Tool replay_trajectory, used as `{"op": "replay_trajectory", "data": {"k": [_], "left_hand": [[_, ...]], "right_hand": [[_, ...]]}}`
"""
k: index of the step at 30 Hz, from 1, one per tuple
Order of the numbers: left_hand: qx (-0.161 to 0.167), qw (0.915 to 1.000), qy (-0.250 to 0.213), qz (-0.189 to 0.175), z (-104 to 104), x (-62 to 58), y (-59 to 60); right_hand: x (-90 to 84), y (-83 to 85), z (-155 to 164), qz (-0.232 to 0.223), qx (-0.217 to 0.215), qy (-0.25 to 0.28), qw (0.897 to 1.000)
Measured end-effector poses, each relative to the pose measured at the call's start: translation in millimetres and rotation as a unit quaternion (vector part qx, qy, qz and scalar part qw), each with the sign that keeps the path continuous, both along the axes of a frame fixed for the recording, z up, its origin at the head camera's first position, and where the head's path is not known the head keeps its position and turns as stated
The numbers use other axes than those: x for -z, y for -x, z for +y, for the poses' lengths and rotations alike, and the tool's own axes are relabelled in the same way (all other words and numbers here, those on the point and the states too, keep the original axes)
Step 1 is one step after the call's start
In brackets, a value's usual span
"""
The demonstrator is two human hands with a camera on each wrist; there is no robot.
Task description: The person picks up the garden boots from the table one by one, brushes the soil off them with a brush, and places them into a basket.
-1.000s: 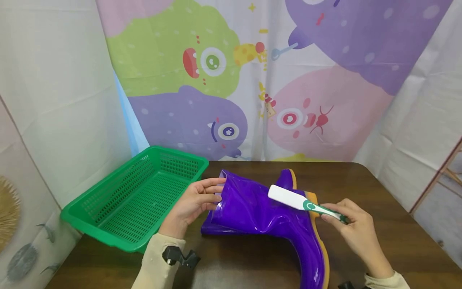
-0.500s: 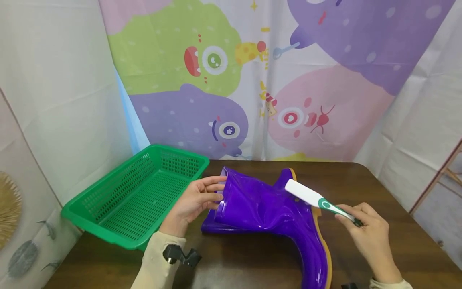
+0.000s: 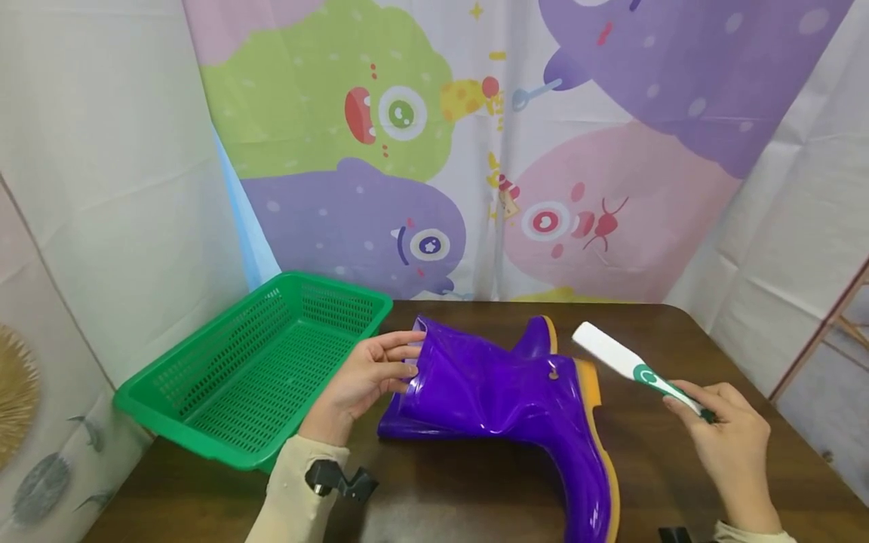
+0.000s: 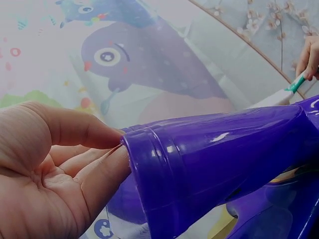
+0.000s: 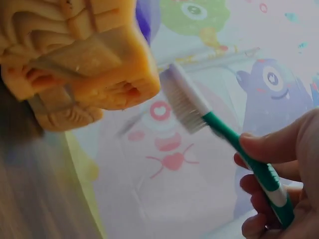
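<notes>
The right hand (image 3: 729, 434) pinched the green handle of a brush (image 3: 631, 367), whose white head hung in the air just beside the boot's (image 3: 516, 400) yellow sole, not touching it. The left hand (image 3: 363, 381) gripped the boot's open top. The boot lay sideways on the surface (image 3: 679, 332), with a green basket (image 3: 258, 369) beside its opening.

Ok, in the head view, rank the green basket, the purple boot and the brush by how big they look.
1. green basket, though it looks close to the boot
2. purple boot
3. brush, clearly smallest
</notes>
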State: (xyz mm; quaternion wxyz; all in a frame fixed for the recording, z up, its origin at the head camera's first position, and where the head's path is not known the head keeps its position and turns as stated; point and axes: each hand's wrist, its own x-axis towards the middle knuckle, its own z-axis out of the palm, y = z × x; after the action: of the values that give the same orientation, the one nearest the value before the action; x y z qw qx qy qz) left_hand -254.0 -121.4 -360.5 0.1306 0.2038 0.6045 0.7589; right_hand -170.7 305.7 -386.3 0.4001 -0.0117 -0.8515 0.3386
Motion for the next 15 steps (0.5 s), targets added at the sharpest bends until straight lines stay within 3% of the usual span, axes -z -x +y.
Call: {"op": "replay_trajectory", "data": {"k": [4,9,15], "left_hand": [[0.003,1.0,-0.004,-0.003,0.3,0.5,0.7],[0.001,1.0,-0.005,-0.006,1.3,0.0,1.0],[0.0,1.0,-0.002,-0.005,1.4,0.1,1.4]], "right_hand": [[0.6,0.2,-2.6,-0.004,-0.045,0.024,0.999],[1.8,-0.3,-14.4,-0.015,-0.141,-0.007,0.99],[2.3,-1.0,-22.8,0.005,-0.145,-0.055,0.988]]}}
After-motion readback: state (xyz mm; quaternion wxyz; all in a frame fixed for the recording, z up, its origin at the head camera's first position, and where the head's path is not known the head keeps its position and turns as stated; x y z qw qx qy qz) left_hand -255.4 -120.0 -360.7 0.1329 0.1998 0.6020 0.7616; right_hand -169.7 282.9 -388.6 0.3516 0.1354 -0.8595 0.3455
